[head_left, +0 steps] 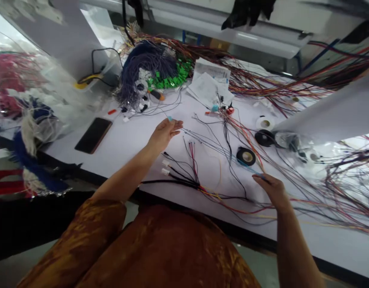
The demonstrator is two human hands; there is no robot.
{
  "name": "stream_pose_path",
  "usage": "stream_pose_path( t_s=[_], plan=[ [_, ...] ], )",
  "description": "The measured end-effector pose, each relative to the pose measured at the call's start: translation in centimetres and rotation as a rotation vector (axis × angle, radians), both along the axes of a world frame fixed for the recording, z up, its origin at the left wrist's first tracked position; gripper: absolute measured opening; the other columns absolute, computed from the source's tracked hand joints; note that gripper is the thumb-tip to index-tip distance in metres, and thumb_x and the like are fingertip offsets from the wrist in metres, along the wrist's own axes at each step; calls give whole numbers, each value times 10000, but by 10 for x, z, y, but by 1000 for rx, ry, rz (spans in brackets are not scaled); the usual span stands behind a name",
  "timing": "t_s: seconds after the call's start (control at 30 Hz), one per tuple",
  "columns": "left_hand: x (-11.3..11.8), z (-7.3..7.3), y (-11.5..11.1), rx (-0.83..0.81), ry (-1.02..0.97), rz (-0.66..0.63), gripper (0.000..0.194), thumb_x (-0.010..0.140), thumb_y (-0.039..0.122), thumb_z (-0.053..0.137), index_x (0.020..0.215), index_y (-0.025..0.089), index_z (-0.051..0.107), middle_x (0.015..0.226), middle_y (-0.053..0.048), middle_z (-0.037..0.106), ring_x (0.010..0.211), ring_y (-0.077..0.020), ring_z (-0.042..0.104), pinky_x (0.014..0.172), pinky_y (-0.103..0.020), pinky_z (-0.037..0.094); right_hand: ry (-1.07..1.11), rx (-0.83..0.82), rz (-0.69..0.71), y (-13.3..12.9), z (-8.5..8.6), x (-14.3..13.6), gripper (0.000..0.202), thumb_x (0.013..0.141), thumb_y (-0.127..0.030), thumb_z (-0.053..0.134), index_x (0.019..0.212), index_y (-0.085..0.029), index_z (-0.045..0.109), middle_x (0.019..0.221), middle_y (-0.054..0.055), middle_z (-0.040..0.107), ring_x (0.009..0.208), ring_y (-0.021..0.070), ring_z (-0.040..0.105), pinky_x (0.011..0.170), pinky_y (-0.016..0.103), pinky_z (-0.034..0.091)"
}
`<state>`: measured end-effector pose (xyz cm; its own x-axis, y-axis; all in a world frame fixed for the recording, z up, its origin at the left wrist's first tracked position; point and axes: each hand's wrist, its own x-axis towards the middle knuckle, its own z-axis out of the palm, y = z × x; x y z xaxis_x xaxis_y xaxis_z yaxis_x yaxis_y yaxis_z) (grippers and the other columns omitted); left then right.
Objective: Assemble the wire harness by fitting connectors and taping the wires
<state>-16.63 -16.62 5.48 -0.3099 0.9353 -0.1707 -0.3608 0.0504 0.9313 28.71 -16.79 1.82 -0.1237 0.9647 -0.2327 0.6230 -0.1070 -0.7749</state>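
Note:
Near the middle of the white table [127, 154], my left hand [164, 134] has its thumb and fingers pinched on a small light-blue connector [169, 119]. Farther right, my right hand [271, 188] is closed on a bundle of thin blue and dark wires [217, 149], which stretches toward my left hand. Below the stretched wires lies a black-sleeved cable [172, 182] with white connectors [165, 172] at its branches. A roll of black tape [246, 156] sits just above my right hand, close beside the wires.
A phone [93, 135] lies at the left. Purple wires [133, 72] with green connectors [172, 78] are heaped at the back, beside papers [210, 86]. Long coloured wires [262, 86] run across the right side. A white post [328, 110] stands at the right.

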Motion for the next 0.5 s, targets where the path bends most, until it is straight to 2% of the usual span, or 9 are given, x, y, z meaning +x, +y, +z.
stream_pose_path(
  t_s=[0.07,0.17,0.23,0.27,0.37,0.43,0.5],
  plan=[
    [4,-1,1,25,74,99,188,848,337,670,798,172,595,912,-32,712,776,-94,638,694,-215,465,16,12,-47,0,2,-2,335,701,-497,757,826,-187,770,792,39,727,770,210,640,726,334,496],
    [9,9,-5,209,218,187,87,807,203,704,839,176,627,741,15,653,675,-74,593,614,-191,425,45,-12,-68,-1,4,-1,321,719,-477,756,804,-168,757,637,-9,615,606,120,515,570,257,410],
    [10,21,-14,321,212,175,260,737,108,728,971,185,644,571,64,549,671,-107,624,581,-195,418,134,-79,-84,-2,4,1,329,723,-473,755,810,-157,743,563,-40,517,533,77,418,487,218,319],
    [11,26,-20,345,190,154,292,711,86,730,976,174,648,524,72,516,670,-121,636,551,-191,407,209,-115,-109,-3,3,2,336,718,-475,757,809,-152,733,537,-53,472,507,63,379,459,205,277],
    [11,32,-41,248,145,92,214,663,69,733,829,149,623,669,-9,699,558,-98,617,535,-197,448,487,-163,-248,-1,-2,4,359,667,-480,786,764,-150,684,485,-96,342,440,33,270,408,180,195],
    [12,26,-58,158,201,134,205,653,94,756,757,160,592,693,-22,730,545,-101,639,559,-206,503,627,-153,-338,1,-5,3,385,633,-492,806,749,-162,646,482,-114,302,416,22,230,385,167,176],
    [14,18,-75,78,307,180,211,660,141,782,741,180,591,692,3,736,564,-110,666,576,-217,541,708,-124,-417,2,-7,3,409,626,-510,811,760,-179,612,493,-111,342,397,16,237,365,157,177]
  ],
)
